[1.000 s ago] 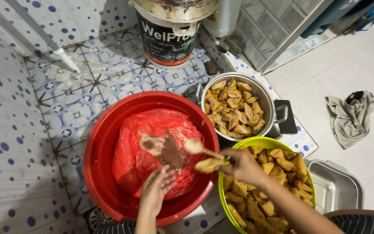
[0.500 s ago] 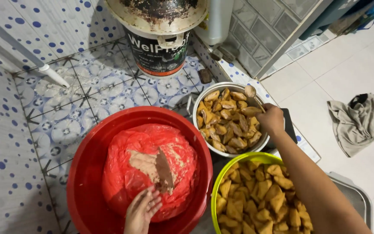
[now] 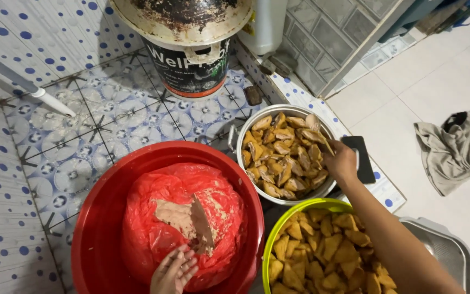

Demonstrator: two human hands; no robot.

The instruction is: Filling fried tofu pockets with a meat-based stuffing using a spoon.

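Paste [image 3: 191, 220] in a red plastic bag [image 3: 153, 228] fills the red basin [image 3: 96, 218] on the tiled floor's left side; the left hand [image 3: 174, 270] rests flat on it, fingers spread. Further right, the right hand's [image 3: 339, 161] grip sits at the metal pot [image 3: 235, 142] of filled pieces [image 3: 281, 158]; whether it pinches one, I cannot tell. Stacked pieces could slide off if nudged.

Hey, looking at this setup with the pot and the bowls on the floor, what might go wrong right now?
The metal pot is heaped to the rim with fried pieces; where the right hand reaches in at the edge, one may slide off onto the floor. The left hand rests on the red plastic bag of paste, whose torn opening might rip wider. The pot, red basin and green bowl sit crowded, so a nudge may tip one.
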